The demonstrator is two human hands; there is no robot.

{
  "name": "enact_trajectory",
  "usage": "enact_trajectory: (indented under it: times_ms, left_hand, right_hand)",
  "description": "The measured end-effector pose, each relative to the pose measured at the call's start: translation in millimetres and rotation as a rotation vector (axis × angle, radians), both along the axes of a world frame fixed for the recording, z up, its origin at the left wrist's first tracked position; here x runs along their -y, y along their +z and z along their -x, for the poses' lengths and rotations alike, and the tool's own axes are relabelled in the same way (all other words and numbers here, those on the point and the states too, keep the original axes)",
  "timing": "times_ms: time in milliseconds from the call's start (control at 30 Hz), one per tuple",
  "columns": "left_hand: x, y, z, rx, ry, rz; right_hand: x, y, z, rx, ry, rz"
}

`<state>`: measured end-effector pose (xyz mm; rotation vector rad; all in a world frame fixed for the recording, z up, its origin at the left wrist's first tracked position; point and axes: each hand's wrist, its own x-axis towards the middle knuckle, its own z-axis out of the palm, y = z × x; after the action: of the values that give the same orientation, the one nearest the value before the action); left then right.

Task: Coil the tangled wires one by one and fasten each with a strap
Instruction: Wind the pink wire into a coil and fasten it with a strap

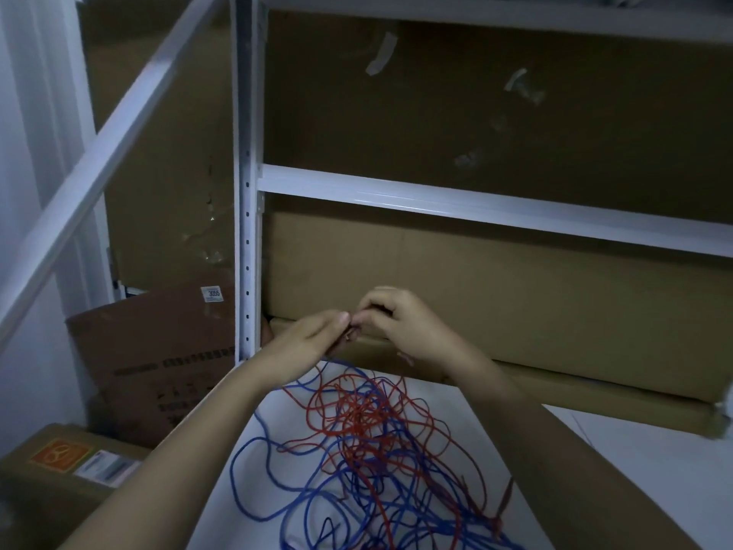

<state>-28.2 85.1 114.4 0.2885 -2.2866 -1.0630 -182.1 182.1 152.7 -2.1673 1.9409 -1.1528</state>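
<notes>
Both hands are raised together above the far edge of the white table (496,462), fingertips meeting. The left hand (313,339) has its fingers extended toward the right hand (390,321), whose fingers are curled; the grip of each is narrow, closed on the end of a red wire (400,426) pinched between them, though the exact contact is small and dim. Below the hands, the red wire and a blue wire (254,470) lie heaped and interlaced on the table, loops spread from its far edge to the near edge of the view. A reddish strap (501,510) lies at the right side of the heap, partly over the wires. Containers: a long flat cardboard box (515,311) stands closed behind the table under a white shelf rail (476,204); a brown carton (158,359) with printed text leans at the left, closed; another labelled carton (59,470) sits nearer at lower left. Contents of all three cannot be seen.
</notes>
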Motion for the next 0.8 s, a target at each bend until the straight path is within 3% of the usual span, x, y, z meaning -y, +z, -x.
enact_trajectory:
  times_ms: [200, 267, 467, 567, 700, 800]
  left_hand:
    - [7, 1, 4, -0.038, -0.009, -0.047]
    - [11, 1, 5, -0.072, 0.038, -0.047]
    - [17, 14, 10, -0.178, 0.103, -0.154]
    - [21, 18, 12, -0.212, 0.114, -0.222]
    - [30, 22, 13, -0.235, 0.126, -0.295]
    - [35, 18, 16, -0.246, 0.121, -0.347]
  right_hand:
    - [1, 0, 6, 0.309, 0.033, -0.208]
    - [-2, 4, 5, 0.330, 0.052, -0.276]
    - [-6, 5, 9, 0.545, 0.152, -0.275]
    - [-4, -4, 11, 0.396, 0.090, -0.145]
    - [-5, -14, 23, 0.042, 0.004, -0.011]
    - [-3, -17, 23, -0.210, -0.064, 0.240]
